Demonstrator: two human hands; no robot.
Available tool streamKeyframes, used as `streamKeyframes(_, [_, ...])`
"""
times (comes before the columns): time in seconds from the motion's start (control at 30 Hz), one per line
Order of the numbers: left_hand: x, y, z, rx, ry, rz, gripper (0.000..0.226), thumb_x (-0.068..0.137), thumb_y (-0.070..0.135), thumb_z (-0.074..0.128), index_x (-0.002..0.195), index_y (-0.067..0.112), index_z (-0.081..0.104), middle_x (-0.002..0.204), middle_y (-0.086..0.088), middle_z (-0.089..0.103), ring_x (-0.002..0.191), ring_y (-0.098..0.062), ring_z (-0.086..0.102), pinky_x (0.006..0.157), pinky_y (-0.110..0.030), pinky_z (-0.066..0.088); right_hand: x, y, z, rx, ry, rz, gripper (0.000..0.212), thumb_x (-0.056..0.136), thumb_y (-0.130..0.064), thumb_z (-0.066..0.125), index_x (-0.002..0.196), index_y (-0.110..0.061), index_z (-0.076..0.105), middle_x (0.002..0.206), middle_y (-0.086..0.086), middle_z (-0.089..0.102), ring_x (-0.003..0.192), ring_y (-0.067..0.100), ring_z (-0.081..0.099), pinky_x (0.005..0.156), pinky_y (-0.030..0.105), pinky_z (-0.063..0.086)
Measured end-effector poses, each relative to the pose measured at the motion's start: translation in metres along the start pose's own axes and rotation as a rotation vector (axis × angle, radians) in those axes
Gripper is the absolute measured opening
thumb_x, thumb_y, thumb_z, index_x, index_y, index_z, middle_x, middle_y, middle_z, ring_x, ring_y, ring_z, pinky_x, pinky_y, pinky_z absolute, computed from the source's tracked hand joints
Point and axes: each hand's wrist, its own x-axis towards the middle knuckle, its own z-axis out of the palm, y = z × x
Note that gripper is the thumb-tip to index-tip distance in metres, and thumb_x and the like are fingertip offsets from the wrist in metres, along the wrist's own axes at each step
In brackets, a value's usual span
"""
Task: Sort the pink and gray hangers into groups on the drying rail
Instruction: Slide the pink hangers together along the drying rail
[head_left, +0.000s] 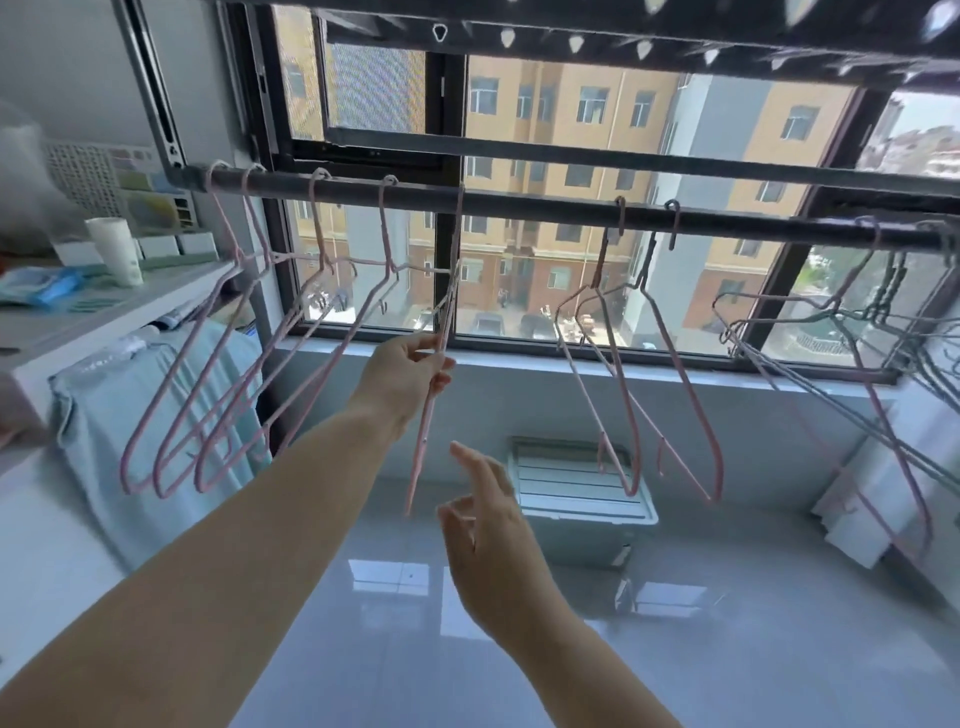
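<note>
A dark drying rail (519, 205) runs across in front of the window. Several pink hangers (218, 374) hang close together at its left end. My left hand (410, 374) pinches one more pink hanger (434, 405), seen edge-on, its hook at the rail just right of that group. Two pink hangers (623, 395) hang further right near the rail's middle. At the far right, gray hangers (810, 364) are bunched together with a pink hanger (883, 467) among them. My right hand (488, 525) hovers lower down, fingers apart, holding nothing.
A white shelf (104, 306) with a tube, packets and boxes stands at the left, a light blue cloth (119, 415) draped below it. A white crate (576, 493) sits on the glossy tiled floor under the window sill. A second rack with clips spans overhead.
</note>
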Motion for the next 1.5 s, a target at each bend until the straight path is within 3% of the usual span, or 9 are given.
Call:
streamKeyframes(0.13, [-0.01,-0.002,0.006,0.387,0.169,0.234,0.055,0.084,0.014,0.062,0.134,0.013,0.039,0.128,-0.008,0.05,0.12,-0.024,0.045,0.103,-0.035,0.037,-0.014,-0.011,-0.049,-0.21,0.48,-0.248,0.038,0.084,-0.009,0.049,0.121,-0.013,0.05,0.122,0.001,0.046,0.118,0.007,0.039,0.105,0.014,0.026])
streamKeyframes(0.23, [-0.033,0.01,0.034,0.438,0.139,0.582,0.055,0.081,0.01,0.064,0.132,0.01,0.042,0.128,-0.009,0.051,0.121,-0.021,0.045,0.105,-0.027,0.032,-0.012,0.001,-0.092,-0.352,0.72,-0.16,0.042,0.081,-0.005,0.051,0.123,-0.01,0.049,0.125,0.008,0.048,0.121,0.012,0.037,0.105,0.02,0.023])
streamKeyframes(0.37, [-0.051,0.014,0.085,0.394,-0.228,0.469,0.046,0.089,0.022,0.053,0.132,0.011,0.041,0.134,-0.008,0.049,0.124,-0.02,0.045,0.107,-0.032,0.035,-0.001,0.029,-0.113,-0.14,0.465,0.244,0.049,0.089,-0.01,0.052,0.135,-0.008,0.035,0.127,0.009,0.052,0.12,0.023,0.047,0.101,0.03,0.034])
streamKeyframes(0.5, [-0.057,0.009,0.116,0.254,-0.45,0.256,0.04,0.095,0.021,0.042,0.132,0.007,0.039,0.136,-0.017,0.046,0.124,-0.029,0.045,0.105,-0.045,0.037,0.008,0.05,-0.107,0.016,0.337,0.223,0.037,0.093,-0.006,0.045,0.129,-0.006,0.043,0.106,0.003,0.059,0.098,0.014,0.055,0.08,0.013,0.038])
streamKeyframes(0.77, [-0.056,0.01,0.106,0.165,-0.353,0.259,0.043,0.095,0.035,0.036,0.137,0.023,0.035,0.131,-0.01,0.053,0.127,-0.023,0.042,0.11,-0.036,0.028,0.04,0.041,-0.1,0.35,0.472,0.098,0.03,0.097,-0.01,0.037,0.124,-0.007,0.05,0.105,-0.001,0.065,0.1,0.006,0.06,0.093,0.021,0.045])
streamKeyframes(0.93, [-0.054,0.001,0.086,0.141,-0.287,0.187,0.053,0.094,0.04,0.035,0.143,0.025,0.02,0.151,-0.004,0.024,0.139,-0.02,0.025,0.111,-0.032,0.02,0.062,0.038,-0.094,0.527,0.45,0.071,0.027,0.098,-0.007,0.032,0.114,-0.01,0.053,0.102,-0.009,0.064,0.104,0.009,0.059,0.084,0.009,0.045])
streamKeyframes(1.27, [-0.06,-0.025,0.079,0.174,-0.25,0.092,0.055,0.094,0.041,0.036,0.144,0.029,0.016,0.151,-0.001,0.028,0.138,-0.019,0.027,0.112,-0.037,0.021,0.075,0.046,-0.085,0.581,0.483,0.066,0.027,0.098,-0.009,0.03,0.111,-0.019,0.051,0.106,-0.011,0.059,0.099,0.0,0.056,0.08,0.006,0.042])
streamKeyframes(1.4, [-0.063,-0.034,0.083,0.167,-0.26,0.076,0.056,0.094,0.039,0.037,0.144,0.029,0.014,0.15,-0.002,0.028,0.137,-0.02,0.028,0.108,-0.033,0.022,0.093,0.039,-0.094,0.535,0.498,0.098,0.024,0.099,-0.01,0.028,0.106,-0.018,0.05,0.108,-0.005,0.057,0.098,0.008,0.056,0.09,0.02,0.04])
streamKeyframes(1.5, [-0.064,-0.042,0.085,0.18,-0.26,0.09,0.056,0.095,0.033,0.039,0.144,0.025,0.013,0.15,-0.006,0.028,0.136,-0.02,0.03,0.105,-0.028,0.022,0.085,0.043,-0.087,0.526,0.505,0.144,0.022,0.099,-0.012,0.029,0.105,-0.018,0.049,0.104,-0.006,0.057,0.09,0.007,0.057,0.078,0.009,0.043])
